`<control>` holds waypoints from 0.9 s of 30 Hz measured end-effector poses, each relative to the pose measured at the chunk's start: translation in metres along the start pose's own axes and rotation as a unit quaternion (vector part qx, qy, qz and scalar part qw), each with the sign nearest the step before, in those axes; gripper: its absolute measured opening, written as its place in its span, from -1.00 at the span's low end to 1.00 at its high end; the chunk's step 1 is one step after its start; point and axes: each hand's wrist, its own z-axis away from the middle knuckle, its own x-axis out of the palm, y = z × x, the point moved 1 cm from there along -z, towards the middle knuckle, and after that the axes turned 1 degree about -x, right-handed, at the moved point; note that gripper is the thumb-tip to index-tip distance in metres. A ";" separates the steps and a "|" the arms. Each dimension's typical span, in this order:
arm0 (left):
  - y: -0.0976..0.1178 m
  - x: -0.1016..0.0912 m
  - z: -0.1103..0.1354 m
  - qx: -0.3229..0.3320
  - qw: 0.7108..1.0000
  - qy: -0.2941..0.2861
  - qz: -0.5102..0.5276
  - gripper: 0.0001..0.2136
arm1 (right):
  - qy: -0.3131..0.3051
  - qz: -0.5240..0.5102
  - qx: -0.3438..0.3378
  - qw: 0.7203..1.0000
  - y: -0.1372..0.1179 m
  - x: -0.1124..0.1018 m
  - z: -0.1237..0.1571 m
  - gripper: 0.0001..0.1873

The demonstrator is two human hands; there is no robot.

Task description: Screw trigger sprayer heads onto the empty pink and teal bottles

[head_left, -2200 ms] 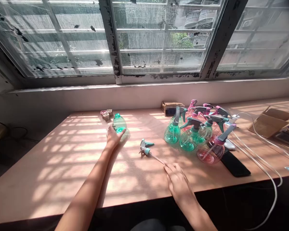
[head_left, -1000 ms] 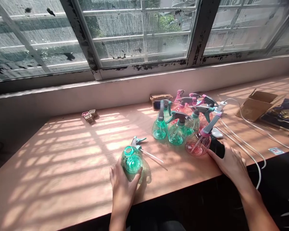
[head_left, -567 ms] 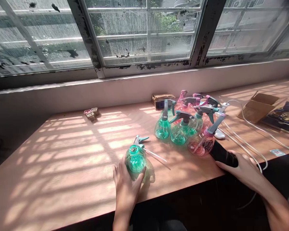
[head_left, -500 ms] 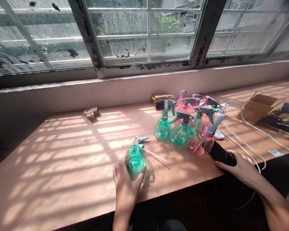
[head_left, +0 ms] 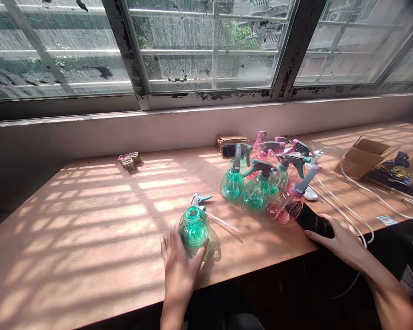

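My left hand (head_left: 179, 263) grips an uncapped green spray bottle (head_left: 193, 228) standing near the front edge of the wooden table (head_left: 89, 220). Just behind that bottle lies a loose trigger sprayer head (head_left: 201, 201) with its thin dip tube stretching to the right. My right hand (head_left: 340, 238) rests fingers-down on a black phone (head_left: 313, 221) at the table's front edge, beside a pink spray bottle (head_left: 286, 206) that leans over.
A cluster of several green and pink spray bottles (head_left: 258, 183) stands right of centre. White cables (head_left: 351, 201) run across the right side. A cardboard box (head_left: 361, 158) lies at far right, small square pieces (head_left: 130, 160) at back left, a small brown box (head_left: 231, 143) by the windowsill.
My left hand brought the green bottle from the back of the table to the front edge. My right hand left the sprayer head and moved right onto the black phone.
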 end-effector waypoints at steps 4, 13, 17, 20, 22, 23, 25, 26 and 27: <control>-0.001 0.000 0.000 0.000 1.000 -0.004 0.005 -0.30 | -0.007 -0.005 0.021 1.000 -0.005 0.001 0.017 -0.05; -0.002 0.000 0.001 -0.009 1.000 -0.013 0.000 -0.28 | 0.046 -0.031 0.017 0.998 0.007 0.020 0.056 -0.13; -0.003 0.001 0.000 -0.004 1.000 -0.015 0.000 -0.28 | 0.072 0.021 -0.044 0.996 -0.006 0.021 0.048 -0.14; -0.004 0.002 0.000 -0.005 1.000 -0.014 0.001 -0.28 | 0.043 0.021 -0.069 0.996 -0.017 0.016 0.038 -0.16; -0.004 0.002 0.000 -0.007 1.000 -0.013 0.002 -0.28 | 0.034 0.017 -0.033 0.999 -0.020 0.011 0.035 -0.10; -0.004 0.002 0.000 -0.007 1.000 -0.013 0.001 -0.28 | 0.033 0.014 -0.005 0.999 -0.020 0.008 0.035 -0.05; -0.004 0.002 0.001 -0.005 1.000 -0.014 -0.001 -0.28 | 0.022 0.009 0.032 0.999 -0.020 0.004 0.036 0.00; -0.004 0.002 0.001 -0.003 1.000 -0.014 -0.003 -0.28 | 0.015 0.007 0.039 0.999 -0.019 0.003 0.038 0.00; -0.004 0.002 0.001 -0.001 1.000 -0.013 -0.004 -0.28 | 0.013 0.006 0.043 0.999 -0.017 0.002 0.039 -0.02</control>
